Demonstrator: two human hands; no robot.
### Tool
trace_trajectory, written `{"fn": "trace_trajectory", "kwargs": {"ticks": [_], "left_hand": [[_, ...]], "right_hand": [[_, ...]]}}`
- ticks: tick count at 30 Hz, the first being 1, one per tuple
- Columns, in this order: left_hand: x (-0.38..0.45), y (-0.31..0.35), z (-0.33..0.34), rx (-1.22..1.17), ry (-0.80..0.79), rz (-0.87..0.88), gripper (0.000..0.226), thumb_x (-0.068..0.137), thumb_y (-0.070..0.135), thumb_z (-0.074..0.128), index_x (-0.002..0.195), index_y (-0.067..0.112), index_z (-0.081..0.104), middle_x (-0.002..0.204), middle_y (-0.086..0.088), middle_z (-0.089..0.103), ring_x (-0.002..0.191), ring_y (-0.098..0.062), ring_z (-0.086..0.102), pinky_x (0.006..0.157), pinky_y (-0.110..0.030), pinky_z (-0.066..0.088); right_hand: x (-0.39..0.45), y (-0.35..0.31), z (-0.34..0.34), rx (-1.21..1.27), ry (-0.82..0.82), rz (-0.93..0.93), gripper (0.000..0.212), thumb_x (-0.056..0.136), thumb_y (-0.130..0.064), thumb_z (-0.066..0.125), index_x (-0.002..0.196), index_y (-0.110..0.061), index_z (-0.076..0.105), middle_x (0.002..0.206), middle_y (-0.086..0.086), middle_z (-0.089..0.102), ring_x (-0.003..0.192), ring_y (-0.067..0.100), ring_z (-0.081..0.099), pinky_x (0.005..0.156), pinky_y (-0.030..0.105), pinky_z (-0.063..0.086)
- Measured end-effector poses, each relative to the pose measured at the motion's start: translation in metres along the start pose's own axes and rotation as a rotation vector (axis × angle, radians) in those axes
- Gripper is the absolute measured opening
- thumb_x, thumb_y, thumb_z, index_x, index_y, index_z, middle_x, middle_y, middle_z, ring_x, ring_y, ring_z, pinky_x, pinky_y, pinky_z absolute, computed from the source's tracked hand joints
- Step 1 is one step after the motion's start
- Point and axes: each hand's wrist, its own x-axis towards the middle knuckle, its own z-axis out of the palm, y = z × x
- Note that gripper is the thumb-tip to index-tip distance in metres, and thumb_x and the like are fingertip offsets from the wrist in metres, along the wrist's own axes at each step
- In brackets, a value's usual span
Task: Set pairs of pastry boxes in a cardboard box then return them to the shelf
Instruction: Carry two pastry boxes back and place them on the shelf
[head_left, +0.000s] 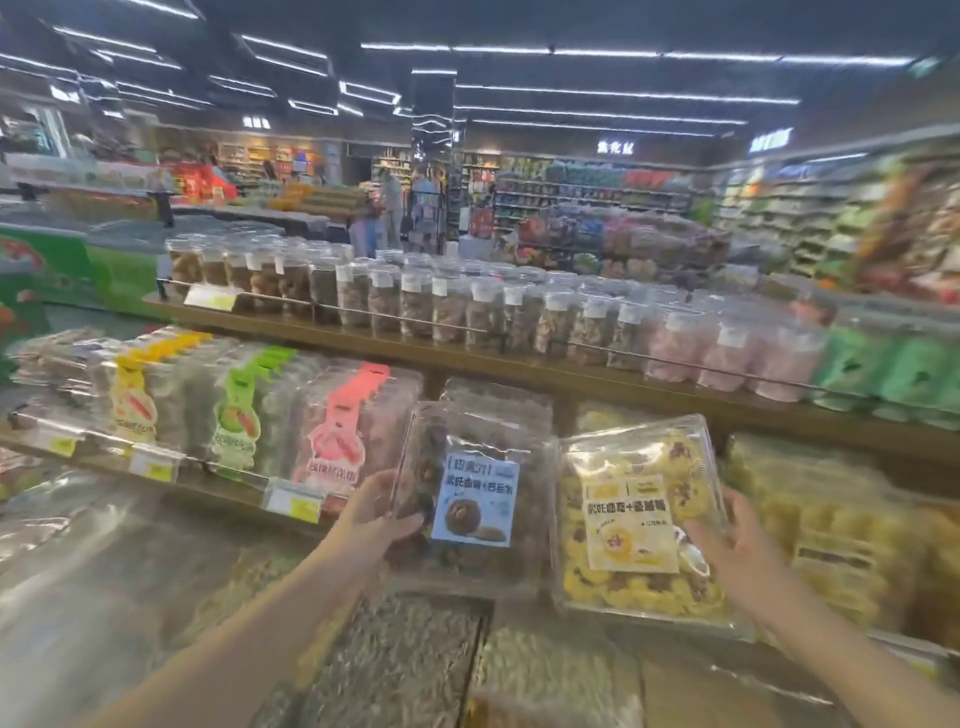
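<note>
nearest, left hand (376, 512) clamped on the left edge of a clear box of dark pastries (467, 499); right hand (737, 540) gripping the right edge of a box of yellow pastries (639, 525). both boxes held upright in the air, just in front of the lower shelf (841, 441). no cardboard box in view. likely risk: slick plastic slipping from one-sided grips, or lids popping open. farther back, jars (395, 304) along the upper shelf.

The picture is blurred, and no text reads with certainty. Chinese characters stand on the blue paper label (475, 501) of the clear plastic box of dark pastries, on the yellow label (631, 525) of the clear box of yellow pastries, and on white ceiling signs (614, 148).
</note>
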Motion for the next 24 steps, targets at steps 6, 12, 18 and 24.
{"fn": "trace_trajectory", "kwargs": {"ticks": [6,12,18,24], "left_hand": [[0.084,-0.003,0.002,-0.003,-0.099,0.012,0.055,0.072,0.005,0.079,0.121,0.022,0.061,0.116,-0.027,0.072,0.094,-0.035,0.072,0.084,-0.047,0.055],[0.143,-0.019,-0.003,0.028,-0.106,-0.033,0.047,0.087,-0.015,0.069,0.124,0.012,0.061,0.101,-0.017,0.072,0.068,-0.019,0.073,0.050,-0.029,0.056],[0.162,-0.032,0.000,0.055,-0.085,0.035,0.043,0.089,-0.012,0.069,0.119,0.017,0.060,0.104,-0.010,0.074,0.080,-0.012,0.074,0.063,-0.026,0.062],[0.174,-0.039,0.000,0.132,-0.049,0.107,0.040,0.090,-0.002,0.073,0.112,0.029,0.061,0.108,-0.002,0.075,0.093,-0.014,0.070,0.076,-0.026,0.060]], "right_hand": [[0.005,0.004,-0.015,0.036,0.118,0.067,0.058,0.102,-0.025,0.056,0.154,-0.029,0.028,0.110,-0.019,0.060,0.094,-0.004,0.057,0.063,0.023,0.046],[0.008,0.007,-0.017,0.060,0.204,0.154,0.064,0.096,-0.036,0.062,0.152,-0.038,0.031,0.112,-0.019,0.066,0.095,0.004,0.068,0.076,0.034,0.053],[0.018,0.007,0.011,0.015,0.193,0.175,0.066,0.099,-0.033,0.059,0.155,-0.040,0.026,0.137,-0.010,0.058,0.109,0.005,0.061,0.082,0.032,0.050],[0.025,0.010,0.034,-0.001,0.163,0.189,0.068,0.088,-0.048,0.061,0.148,-0.050,0.030,0.122,-0.015,0.070,0.111,0.011,0.069,0.095,0.052,0.056]]}}
